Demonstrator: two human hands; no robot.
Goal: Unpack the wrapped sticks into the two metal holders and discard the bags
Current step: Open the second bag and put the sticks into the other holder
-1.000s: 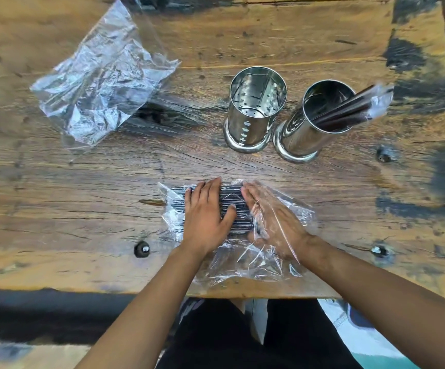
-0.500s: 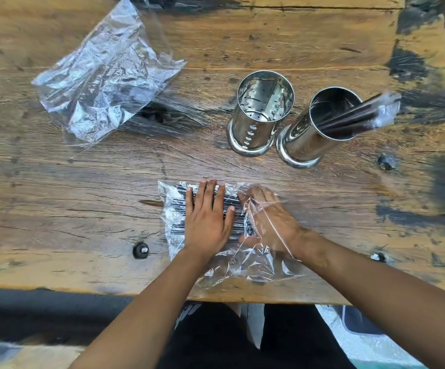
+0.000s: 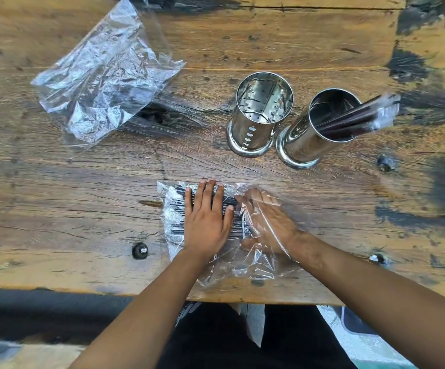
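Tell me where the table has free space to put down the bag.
Free: the wood left of the hand-held bag, below the empty bag; also the strip right of the right hand, below the holders. Crowded: around both holders.

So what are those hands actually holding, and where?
Nothing is lifted. The left hand presses flat on the bagged sticks; the right hand is inside the bag's open end, grip unclear.

A worn, brown wooden plank table [image 3: 56,198] with coarse grain fills most of the view. Black paint patches [image 3: 407,65] mark it toward two and three o'clock. Round dark metal bolt heads [image 3: 139,250] sit in the planks at seven, four and three o'clock. Beyond the near edge, at seven o'clock, runs a dark grey floor [image 3: 42,312].
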